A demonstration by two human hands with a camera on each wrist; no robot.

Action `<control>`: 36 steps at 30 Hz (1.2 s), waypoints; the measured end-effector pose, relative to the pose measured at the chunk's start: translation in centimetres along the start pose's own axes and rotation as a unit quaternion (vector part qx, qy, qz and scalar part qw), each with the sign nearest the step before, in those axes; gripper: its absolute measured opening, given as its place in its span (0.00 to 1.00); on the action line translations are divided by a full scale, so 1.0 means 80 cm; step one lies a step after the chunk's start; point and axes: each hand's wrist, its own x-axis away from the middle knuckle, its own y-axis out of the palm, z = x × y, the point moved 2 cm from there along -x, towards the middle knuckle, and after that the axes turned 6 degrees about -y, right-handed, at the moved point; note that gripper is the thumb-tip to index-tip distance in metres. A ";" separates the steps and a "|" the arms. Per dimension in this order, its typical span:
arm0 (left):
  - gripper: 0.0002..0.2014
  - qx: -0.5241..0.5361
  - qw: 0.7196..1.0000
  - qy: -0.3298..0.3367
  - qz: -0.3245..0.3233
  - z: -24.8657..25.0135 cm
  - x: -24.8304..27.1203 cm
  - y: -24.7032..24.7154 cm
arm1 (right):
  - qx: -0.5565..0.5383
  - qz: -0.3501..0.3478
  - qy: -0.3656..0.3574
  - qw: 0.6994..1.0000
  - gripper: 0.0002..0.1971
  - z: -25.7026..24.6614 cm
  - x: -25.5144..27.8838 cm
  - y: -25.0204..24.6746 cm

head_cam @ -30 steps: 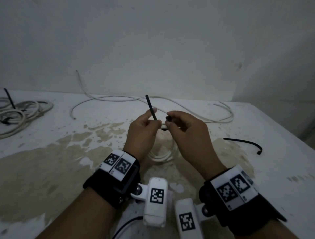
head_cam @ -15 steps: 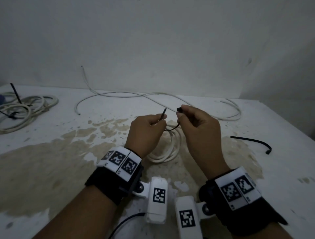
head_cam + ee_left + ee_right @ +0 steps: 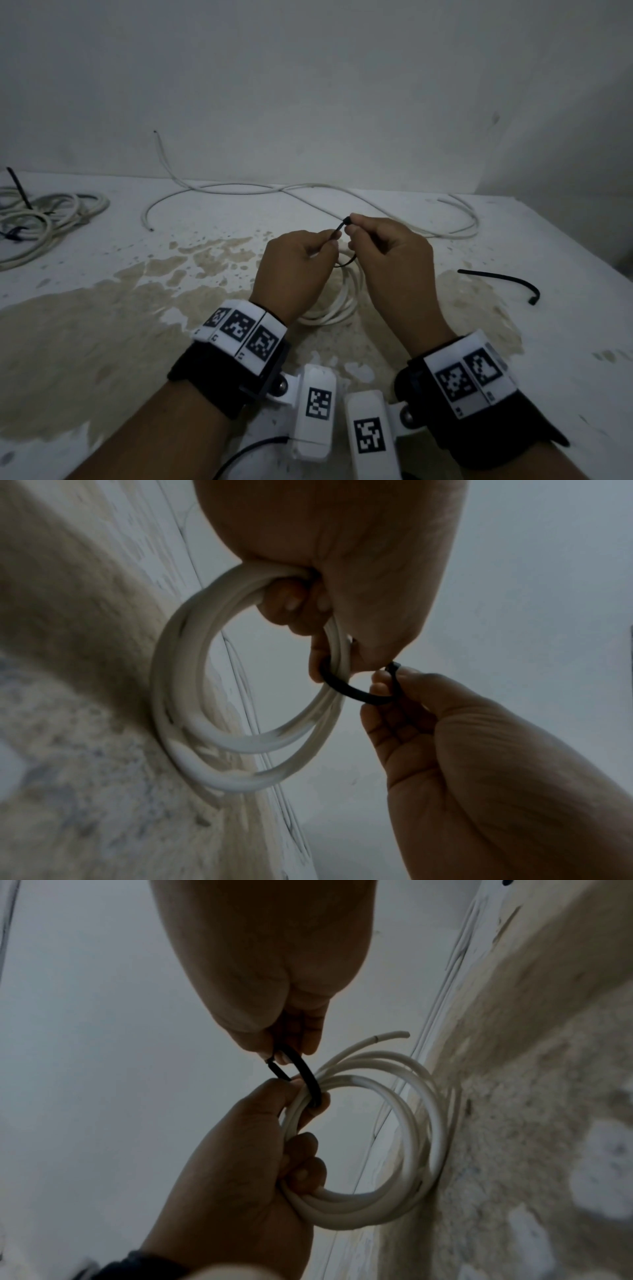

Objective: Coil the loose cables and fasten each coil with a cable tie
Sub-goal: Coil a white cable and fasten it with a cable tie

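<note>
The left hand (image 3: 294, 270) grips a white coil (image 3: 212, 723) with its lower fingers curled round the bundled turns, and its thumb and forefinger pinch the tail of a black tie (image 3: 356, 693). The right hand (image 3: 390, 263) pinches the head end of the same tie between thumb and fingertips. The tie bends in a loop round the turns of the coil, and its two ends meet between the hands; whether the tail is threaded through the head cannot be told. The coil hangs below the hands, its lower part near or on the stained worktop (image 3: 102, 325); the wrist views do not settle which.

Behind the hands a loose cable (image 3: 239, 187) sprawls across the worktop in wide curves, one end rising against the wall (image 3: 308, 85). At the far left lies a coil pile (image 3: 44, 222) with black ties on it. To the right, well apart from the hands, a spare tie (image 3: 503, 279) lies on the worktop, hooked at its near end.
</note>
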 end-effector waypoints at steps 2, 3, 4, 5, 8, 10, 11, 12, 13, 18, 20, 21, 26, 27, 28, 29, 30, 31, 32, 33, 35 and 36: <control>0.11 0.007 1.000 0.007 0.002 0.000 0.001 0.000 | -0.002 0.001 -0.001 1.000 0.09 -0.002 0.001 0.000; 0.10 0.011 1.000 0.007 0.003 0.000 0.001 0.000 | -0.003 0.001 0.000 1.000 0.09 -0.003 0.001 0.000; 0.10 0.013 1.000 0.007 0.004 0.000 0.001 0.000 | -0.003 0.002 0.001 1.000 0.09 -0.003 0.000 0.000; 0.10 0.015 1.000 0.007 0.005 0.000 0.001 0.000 | -0.003 0.000 0.000 1.000 0.09 -0.003 0.000 -0.001; 0.10 0.012 1.000 0.007 0.001 -0.001 0.000 0.001 | 0.006 -0.008 -0.018 1.000 0.08 -0.004 -0.001 -0.002; 0.10 0.018 1.000 0.000 0.001 -0.002 0.000 0.001 | 0.010 -0.016 -0.025 1.000 0.07 -0.005 0.000 -0.002; 0.10 0.020 1.000 0.000 0.002 -0.002 0.000 0.000 | 0.012 -0.019 -0.027 0.999 0.07 -0.005 0.000 -0.002; 0.10 0.020 1.000 0.003 0.001 -0.002 0.000 0.000 | 0.012 -0.021 -0.028 0.999 0.07 -0.006 0.000 -0.001; 0.11 0.019 1.000 0.007 0.000 -0.001 0.001 0.000 | 0.011 -0.023 -0.025 0.999 0.07 -0.006 0.000 -0.001; 0.18 -0.017 0.999 0.025 -0.013 0.005 0.002 -0.001 | -0.048 -0.042 0.058 0.996 0.10 -0.005 -0.002 -0.005; 0.20 -0.024 0.999 0.035 -0.014 0.006 0.003 -0.001 | -0.063 -0.046 0.082 0.994 0.09 -0.005 -0.002 -0.006; 0.20 -0.029 0.999 0.040 -0.014 0.007 0.003 0.000 | -0.061 -0.047 0.084 0.993 0.08 -0.006 -0.003 -0.007; 0.19 -0.060 0.995 0.075 -0.014 0.005 0.003 0.003 | -0.067 -0.062 0.097 0.991 0.05 -0.003 -0.002 -0.007; 0.19 -0.072 0.994 0.085 -0.018 0.004 0.003 0.004 | -0.068 -0.071 0.103 0.990 0.04 -0.003 -0.001 -0.006; 0.18 -0.081 0.992 0.091 -0.020 0.004 0.003 0.005 | -0.071 -0.079 0.108 0.988 0.03 -0.003 0.000 -0.005; 0.18 -0.082 0.992 0.094 -0.021 0.005 0.003 0.005 | -0.074 -0.083 0.110 0.988 0.03 -0.003 0.001 -0.004; 0.17 -0.070 0.993 0.091 -0.020 0.005 0.003 0.005 | -0.077 -0.080 0.109 0.988 0.02 -0.003 0.001 -0.005; 0.16 -0.046 0.995 0.084 -0.017 0.006 0.004 0.005 | -0.081 -0.069 0.105 0.989 0.02 -0.004 0.001 -0.005; 0.15 -0.022 0.997 0.070 -0.012 0.007 0.004 0.005 | -0.087 -0.054 0.099 0.990 0.03 -0.005 0.000 -0.007; 0.13 -0.008 0.998 0.056 -0.008 0.007 0.003 0.004 | -0.092 -0.037 0.091 0.991 0.03 -0.006 0.000 -0.008; 0.08 0.002 0.999 0.035 -0.017 0.004 0.001 0.003 | -0.096 -0.015 0.075 0.992 0.03 -0.010 0.001 -0.008; 0.08 0.009 0.999 0.036 -0.023 0.003 0.001 0.002 | -0.098 -0.011 0.067 0.993 0.02 -0.013 0.002 -0.007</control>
